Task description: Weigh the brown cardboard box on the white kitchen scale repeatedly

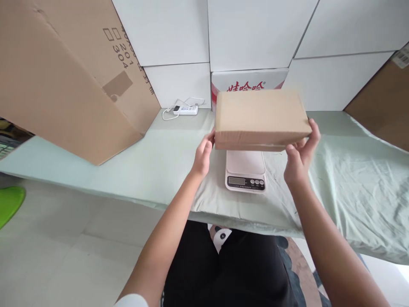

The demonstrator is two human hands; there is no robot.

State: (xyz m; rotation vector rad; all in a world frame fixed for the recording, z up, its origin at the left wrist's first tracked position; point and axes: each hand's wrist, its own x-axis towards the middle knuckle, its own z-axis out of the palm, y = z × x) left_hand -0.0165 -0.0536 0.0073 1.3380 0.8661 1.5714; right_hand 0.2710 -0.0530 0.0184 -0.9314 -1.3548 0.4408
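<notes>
A brown cardboard box (260,113) is held level between my two hands, over the far part of a white digital kitchen scale (245,170). My left hand (203,155) grips the box's left end, its thumb at the near corner and the other fingers partly hidden behind. At the right end my right hand (302,155) is wrapped round the lower corner, thumb in front. The scale's display and buttons face me, while its back part is hidden by the box. Whether the box touches the scale cannot be told.
A large carton (79,85) leans at the left, and another brown carton (383,98) stands far right. A white power strip with a cable (185,110) lies near the tiled wall. Behind the box stands a white carton with red lettering (249,79). Pale green cloth (172,170) covers the table.
</notes>
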